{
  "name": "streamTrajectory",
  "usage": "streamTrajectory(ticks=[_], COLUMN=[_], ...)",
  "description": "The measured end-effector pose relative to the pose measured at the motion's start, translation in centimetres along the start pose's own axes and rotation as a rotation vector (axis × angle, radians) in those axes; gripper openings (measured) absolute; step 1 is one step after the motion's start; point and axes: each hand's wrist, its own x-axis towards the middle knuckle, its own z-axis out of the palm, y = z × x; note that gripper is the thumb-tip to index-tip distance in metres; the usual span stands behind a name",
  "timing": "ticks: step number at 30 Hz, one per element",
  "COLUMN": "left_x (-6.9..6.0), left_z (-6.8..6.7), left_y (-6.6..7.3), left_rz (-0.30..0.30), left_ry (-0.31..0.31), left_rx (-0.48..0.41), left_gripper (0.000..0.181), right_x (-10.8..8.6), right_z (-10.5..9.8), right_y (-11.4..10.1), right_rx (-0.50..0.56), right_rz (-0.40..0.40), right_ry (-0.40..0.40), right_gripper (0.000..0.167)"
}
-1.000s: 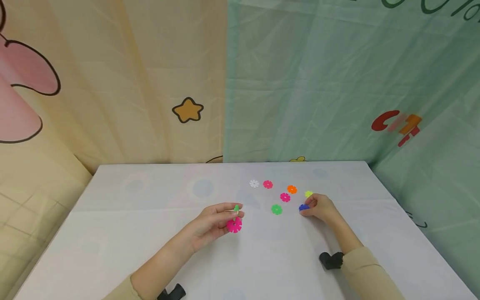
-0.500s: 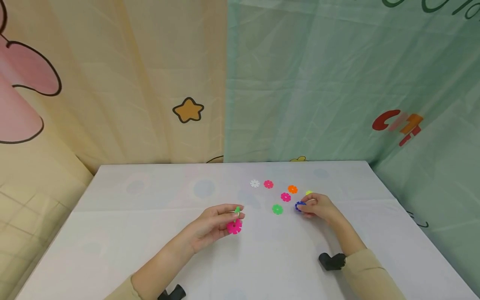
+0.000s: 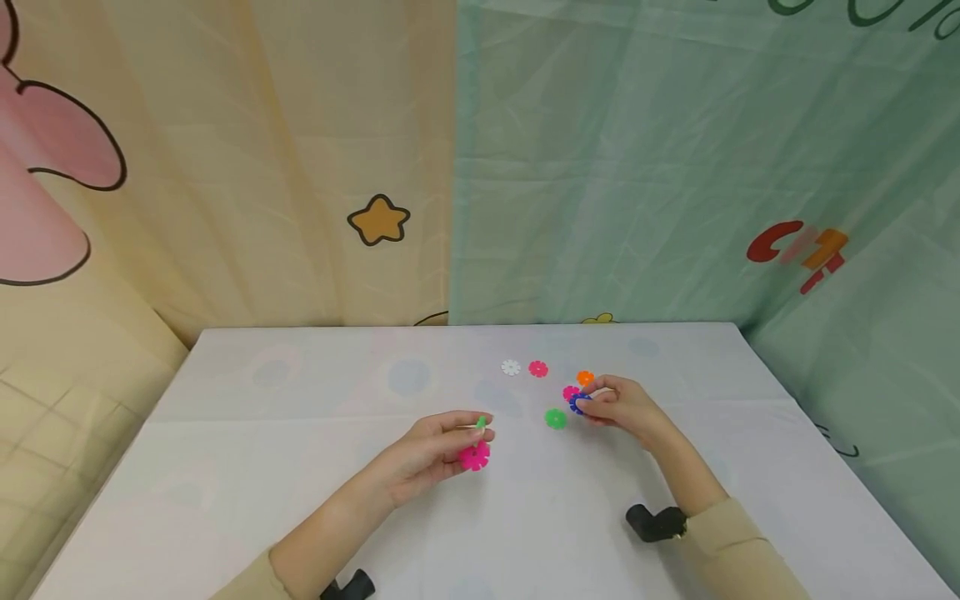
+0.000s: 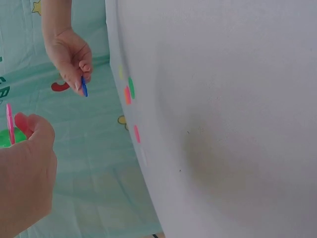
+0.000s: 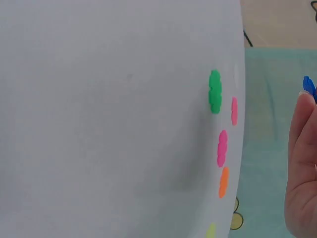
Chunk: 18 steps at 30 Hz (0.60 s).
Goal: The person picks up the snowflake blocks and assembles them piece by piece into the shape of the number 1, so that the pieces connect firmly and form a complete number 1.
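My left hand point(image 3: 431, 454) pinches two toothed plastic snowflake discs, a pink disc point(image 3: 474, 456) facing the head camera and a green disc point(image 3: 481, 423) turned nearly edge-on. They look joined at a right angle, though the thumb covers the spot. To the right, my right hand point(image 3: 628, 410) pinches a blue snowflake disc point(image 3: 579, 403) between thumb and fingertips. In the left wrist view the blue disc point(image 4: 84, 87) is raised off the table and seen from its edge. A gap separates the two hands.
Loose discs lie on the white table point(image 3: 300, 467): white point(image 3: 511, 367), pink point(image 3: 537, 368), orange point(image 3: 585, 377), another pink point(image 3: 571, 392) and green point(image 3: 556, 418). A yellow disc point(image 5: 211, 231) shows in the right wrist view. Curtains point(image 3: 600, 167) hang behind the table.
My right hand has lifted the blue disc from the table and moved it left, toward the left hand. The left hand has barely moved, still holding the pink and green discs.
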Motion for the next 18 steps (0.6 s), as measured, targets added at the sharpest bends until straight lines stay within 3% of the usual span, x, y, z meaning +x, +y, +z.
streamTrajectory(ticks=[6, 13, 18], left_x=[0.1, 0.1, 0.1], left_z=[0.1, 0.1, 0.2], left_y=[-0.1, -0.2, -0.2], left_rz=[0.005, 0.003, -0.001], left_ry=[0.000, 0.005, -0.002], left_rx=[-0.001, -0.009, 0.001], left_gripper=[0.051, 0.051, 0.052], right_x=[-0.7, -1.5, -2.2], right_z=[1.2, 2.8, 4.2], right_y=[-1.8, -3.9, -5.3], right_rx=[0.061, 0.012, 0.039], right_rz=[-0.072, -0.167, -0.226], right_ry=[-0.062, -0.116, -0.173], right_gripper=[0.036, 0.029, 0.028])
